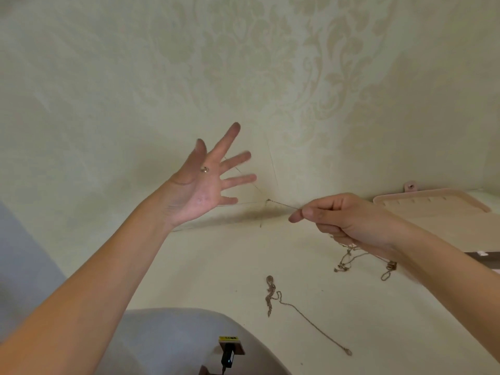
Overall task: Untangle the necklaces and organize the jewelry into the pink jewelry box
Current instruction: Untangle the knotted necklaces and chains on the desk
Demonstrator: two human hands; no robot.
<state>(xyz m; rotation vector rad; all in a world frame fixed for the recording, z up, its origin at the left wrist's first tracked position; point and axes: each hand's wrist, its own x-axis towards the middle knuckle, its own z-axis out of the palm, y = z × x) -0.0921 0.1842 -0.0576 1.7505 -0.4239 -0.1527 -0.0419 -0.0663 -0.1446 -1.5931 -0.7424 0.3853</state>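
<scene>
My left hand (205, 182) is raised above the table with its fingers spread wide, and a small pendant (204, 169) lies against the palm. A thin chain (259, 190) runs from the left fingers to a knot in the air and on to my right hand (349, 220), which pinches the chain between thumb and forefinger. More tangled chain (349, 259) hangs below the right hand onto the table. A separate gold necklace (273, 296) lies on the table, its chain trailing to the lower right. The pink jewelry box (433, 201) lies open at the right edge.
The pale table (216, 266) meets a patterned cream wall right behind the hands. A grey cloth covers my lap at the bottom, with a small black device (230, 353) on it. A dark object (487, 259) shows at the far right edge.
</scene>
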